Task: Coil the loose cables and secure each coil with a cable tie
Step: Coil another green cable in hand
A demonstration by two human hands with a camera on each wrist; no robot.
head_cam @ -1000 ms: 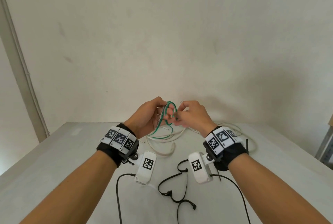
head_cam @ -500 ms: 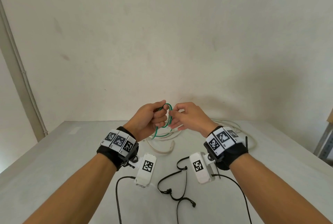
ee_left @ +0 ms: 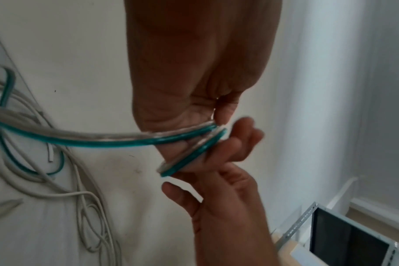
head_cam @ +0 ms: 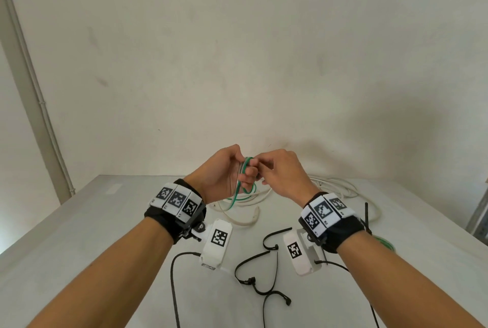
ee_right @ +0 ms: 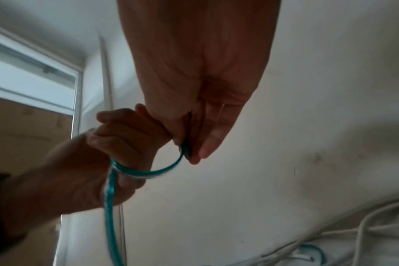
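Note:
A flat green-and-clear cable (head_cam: 244, 171) is held above the table between both hands. My left hand (head_cam: 224, 169) grips its looped turns (ee_left: 194, 142), fingers curled round them. My right hand (head_cam: 274, 169) pinches the cable's loop (ee_right: 186, 149) between thumb and fingers, right beside the left hand. The cable's loose length (ee_left: 57, 136) hangs down to the table, and a green part (ee_left: 30, 171) lies there among white cables (head_cam: 248, 201). Black cable ties (head_cam: 266, 269) lie on the table under my wrists.
More white cable (head_cam: 340, 185) lies looped at the back right of the white table (head_cam: 79, 235). Another green coil (head_cam: 384, 241) shows beside my right wrist. A black tie (head_cam: 366, 215) sticks up near it. A metal-framed box (ee_left: 351, 235) stands off the table's edge.
Both hands have stayed together and risen slightly. The open green loop between them has been drawn tighter into my left hand's grip, and the right hand's pinch has shifted on it.

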